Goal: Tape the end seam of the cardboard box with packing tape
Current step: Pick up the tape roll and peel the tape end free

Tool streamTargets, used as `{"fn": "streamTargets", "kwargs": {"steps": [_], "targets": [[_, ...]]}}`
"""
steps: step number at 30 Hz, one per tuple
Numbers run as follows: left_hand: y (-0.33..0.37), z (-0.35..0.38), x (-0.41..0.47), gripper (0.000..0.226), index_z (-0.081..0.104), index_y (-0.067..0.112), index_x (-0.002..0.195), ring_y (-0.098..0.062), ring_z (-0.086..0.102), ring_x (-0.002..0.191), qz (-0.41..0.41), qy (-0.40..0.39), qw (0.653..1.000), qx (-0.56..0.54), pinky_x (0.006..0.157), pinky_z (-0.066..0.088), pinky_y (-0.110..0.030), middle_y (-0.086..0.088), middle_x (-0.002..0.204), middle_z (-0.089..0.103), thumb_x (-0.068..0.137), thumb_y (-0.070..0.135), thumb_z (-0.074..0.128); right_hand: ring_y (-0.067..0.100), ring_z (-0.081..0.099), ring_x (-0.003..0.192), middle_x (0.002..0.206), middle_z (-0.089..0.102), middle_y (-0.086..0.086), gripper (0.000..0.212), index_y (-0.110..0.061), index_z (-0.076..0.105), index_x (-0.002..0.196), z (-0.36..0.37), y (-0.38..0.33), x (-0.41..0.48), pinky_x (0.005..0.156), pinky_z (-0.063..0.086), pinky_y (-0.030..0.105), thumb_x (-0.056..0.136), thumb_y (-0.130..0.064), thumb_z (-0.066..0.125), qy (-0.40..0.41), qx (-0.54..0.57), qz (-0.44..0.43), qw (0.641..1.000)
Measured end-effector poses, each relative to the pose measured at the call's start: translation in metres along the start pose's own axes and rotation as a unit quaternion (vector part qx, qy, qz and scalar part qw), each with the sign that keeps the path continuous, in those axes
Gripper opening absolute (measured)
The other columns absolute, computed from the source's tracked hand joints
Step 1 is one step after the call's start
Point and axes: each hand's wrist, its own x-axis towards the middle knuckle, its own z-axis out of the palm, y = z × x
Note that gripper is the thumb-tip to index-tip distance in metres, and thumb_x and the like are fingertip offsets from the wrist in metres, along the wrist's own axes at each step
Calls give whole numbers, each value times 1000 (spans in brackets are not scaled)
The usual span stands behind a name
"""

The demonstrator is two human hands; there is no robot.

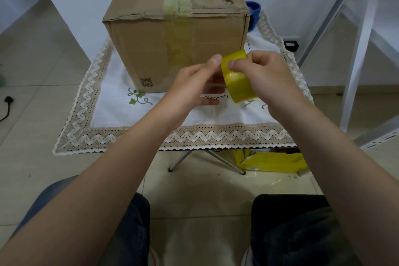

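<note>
A brown cardboard box (151, 49) stands on the small table, its near end facing me. A strip of yellowish clear tape (178, 2) runs along its top seam and down over the near face. In front of the box, both hands hold a yellow roll of packing tape (238, 84) above the cloth. My right hand (267, 77) grips the roll from the right, thumb on its outer face. My left hand (192, 88) touches the roll's left edge with thumb and fingertips. Whether a loose tape end is pinched is hidden.
A white embroidered tablecloth with a lace border (151, 134) covers the folding table. A blue object (254, 9) sits behind the box's right corner. A yellow package (274, 162) lies on the tiled floor under the table. White metal frame bars (356, 60) rise at the right.
</note>
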Motion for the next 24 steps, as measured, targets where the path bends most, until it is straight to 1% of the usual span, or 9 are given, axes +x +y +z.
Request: {"fn": "streamTargets", "kwargs": {"steps": [2,5,10,12,15,19,21,23,24], "targets": [[1,1,4,39,74,16,96,-25,75,95,-26,31,999,0,86,61,-47,-3,92,77,104,46,50,9,32,51,59,33,-1,34,-14,49,68,-11,5,5,48,31,23,84,-27,75,28,-74,-39,996],[-1,0,10,41,75,17,98,-29,74,104,-38,65,997,31,95,57,-51,-2,96,77,106,46,46,15,35,53,56,34,-4,41,-16,38,62,-29,16,13,66,35,32,82,-33,70,69,-188,-69,977],[-6,1,13,41,75,22,95,-26,73,106,-70,74,992,79,102,51,-52,6,92,79,106,46,45,25,48,66,64,44,1,31,-16,47,66,-51,30,26,84,22,38,83,-31,68,112,-307,-45,944],[-8,2,14,40,75,23,93,-22,74,99,-75,75,991,86,102,50,-50,7,90,79,106,46,45,22,47,64,62,43,-1,28,-15,50,67,-54,37,29,89,22,40,84,-28,67,113,-334,-31,935],[-9,2,14,40,74,25,91,-17,72,93,-79,71,990,94,101,50,-49,9,88,79,106,46,44,16,45,58,57,41,-2,31,-15,43,63,-57,49,36,110,25,54,84,-23,65,103,-381,-8,919],[-10,1,14,40,74,26,90,-16,72,91,-76,70,990,96,100,51,-49,9,87,79,106,46,44,26,49,60,59,52,1,35,-15,47,62,-55,64,44,110,28,56,89,-27,66,70,-488,32,869],[-10,1,14,40,74,26,90,-17,72,92,-73,68,990,96,101,51,-50,8,89,79,106,45,44,27,52,62,61,56,4,25,-15,53,66,-53,69,46,112,26,56,87,-21,66,62,-507,42,859],[-9,1,13,39,74,25,91,-17,73,93,-71,67,991,95,100,51,-49,8,90,79,106,45,43,28,57,68,68,60,2,13,-17,59,89,-52,72,48,114,25,57,86,-25,69,62,-491,47,868],[-9,1,13,39,74,25,91,-18,73,93,-71,65,991,91,100,51,-49,7,91,79,106,45,43,29,59,74,74,60,0,28,-16,57,106,-51,72,49,114,23,57,86,-30,71,63,-479,60,874]]}}
